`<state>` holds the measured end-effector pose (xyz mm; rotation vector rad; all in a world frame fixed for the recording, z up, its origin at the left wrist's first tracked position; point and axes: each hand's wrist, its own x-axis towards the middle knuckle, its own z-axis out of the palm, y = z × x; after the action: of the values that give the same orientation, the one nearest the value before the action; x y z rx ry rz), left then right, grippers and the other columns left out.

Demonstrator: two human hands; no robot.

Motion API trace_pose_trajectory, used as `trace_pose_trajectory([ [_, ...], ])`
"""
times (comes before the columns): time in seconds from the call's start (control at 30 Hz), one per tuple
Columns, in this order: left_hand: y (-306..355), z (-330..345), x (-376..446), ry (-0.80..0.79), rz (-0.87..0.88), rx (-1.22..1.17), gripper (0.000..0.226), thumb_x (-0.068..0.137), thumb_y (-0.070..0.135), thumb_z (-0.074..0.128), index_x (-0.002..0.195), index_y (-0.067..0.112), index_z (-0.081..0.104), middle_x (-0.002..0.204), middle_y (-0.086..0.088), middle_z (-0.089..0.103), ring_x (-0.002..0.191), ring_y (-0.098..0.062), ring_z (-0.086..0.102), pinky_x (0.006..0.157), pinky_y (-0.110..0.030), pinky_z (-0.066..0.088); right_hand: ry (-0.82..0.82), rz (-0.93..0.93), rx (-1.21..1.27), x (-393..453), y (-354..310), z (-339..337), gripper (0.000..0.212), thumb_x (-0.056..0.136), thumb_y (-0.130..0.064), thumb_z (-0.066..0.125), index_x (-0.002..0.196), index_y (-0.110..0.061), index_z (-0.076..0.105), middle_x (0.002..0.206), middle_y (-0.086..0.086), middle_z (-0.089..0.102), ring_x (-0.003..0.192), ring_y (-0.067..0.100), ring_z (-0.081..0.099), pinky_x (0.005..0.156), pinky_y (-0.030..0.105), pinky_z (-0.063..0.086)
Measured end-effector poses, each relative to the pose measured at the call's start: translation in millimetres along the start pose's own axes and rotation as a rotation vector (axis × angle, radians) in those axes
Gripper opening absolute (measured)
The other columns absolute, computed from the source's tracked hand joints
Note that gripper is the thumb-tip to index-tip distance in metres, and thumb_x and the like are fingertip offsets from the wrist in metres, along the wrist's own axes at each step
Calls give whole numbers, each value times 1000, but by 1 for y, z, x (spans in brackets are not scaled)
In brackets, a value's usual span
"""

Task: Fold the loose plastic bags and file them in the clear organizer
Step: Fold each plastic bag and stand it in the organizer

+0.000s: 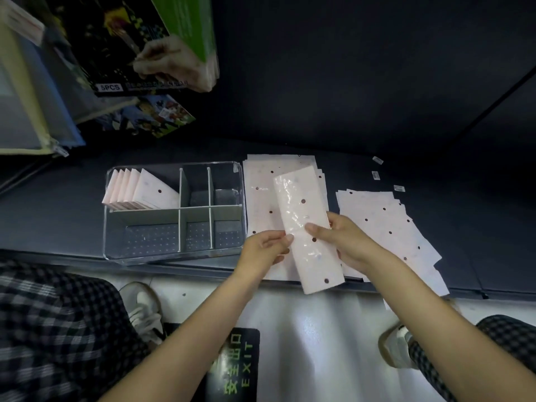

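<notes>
A pale pink plastic bag (307,227) with dark dots, folded into a long strip, is held above the shelf's front edge. My left hand (265,248) pinches its left edge and my right hand (339,239) grips its right side, thumb on top. Under it lies a flat pile of loose bags (261,198), and a second spread of loose bags (388,227) lies to the right. The clear organizer (174,256) stands left of the piles, with several folded bags (139,190) filed upright in its back-left compartment; its other compartments hold nothing.
The dark shelf (464,227) carries small white labels (376,174) at the back right. Boxed goods (121,44) and a zip pouch (32,111) hang at the upper left. Below are a pale floor, an exit sign mat (235,364), my checked trousers and shoes.
</notes>
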<state>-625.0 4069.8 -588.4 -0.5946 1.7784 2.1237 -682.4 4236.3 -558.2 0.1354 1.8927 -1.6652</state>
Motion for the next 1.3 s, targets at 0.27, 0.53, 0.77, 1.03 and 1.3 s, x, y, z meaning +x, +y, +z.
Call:
trace_pose_trajectory([
  [0.27, 42, -22, -26, 0, 46, -56, 6, 87, 5, 65, 83, 2, 68, 82, -9, 71, 67, -11, 67, 63, -19, 55, 30, -89, -19, -31, -19, 35, 26, 87, -9, 65, 112, -9, 63, 101, 10, 73, 92, 24, 70, 81, 29, 57],
  [0.53, 68, -61, -43, -59, 149, -50, 13, 85, -4, 62, 86, 7, 70, 88, -10, 74, 81, -19, 71, 69, -24, 55, 23, -186, 12, -45, -36, 48, 12, 89, 0, 58, 96, 0, 68, 96, 15, 73, 89, 20, 70, 77, 23, 56],
  [0.77, 78, -79, -46, -93, 142, -208, 26, 94, 4, 51, 94, 14, 74, 95, -13, 73, 88, -21, 71, 69, -25, 56, 129, -363, 46, -51, -46, 68, 28, 86, 13, 48, 78, -2, 70, 61, -5, 68, 53, 2, 59, 51, 10, 45],
  [1.03, 72, -69, -48, 17, 51, -225, 18, 91, 23, 61, 92, 9, 73, 84, -7, 73, 68, -15, 67, 58, -24, 53, 199, -447, -105, -44, -52, 86, 38, 86, 12, 50, 72, -14, 75, 77, 2, 73, 75, 15, 67, 70, 25, 57],
  [1.3, 75, -86, -42, 83, 508, 380, 18, 89, 17, 62, 77, 24, 72, 74, 12, 70, 69, 3, 61, 64, -14, 43, -65, -428, -574, -32, -72, 102, 24, 93, -20, 55, 108, -34, 67, 104, -23, 67, 95, -11, 60, 85, 13, 48],
])
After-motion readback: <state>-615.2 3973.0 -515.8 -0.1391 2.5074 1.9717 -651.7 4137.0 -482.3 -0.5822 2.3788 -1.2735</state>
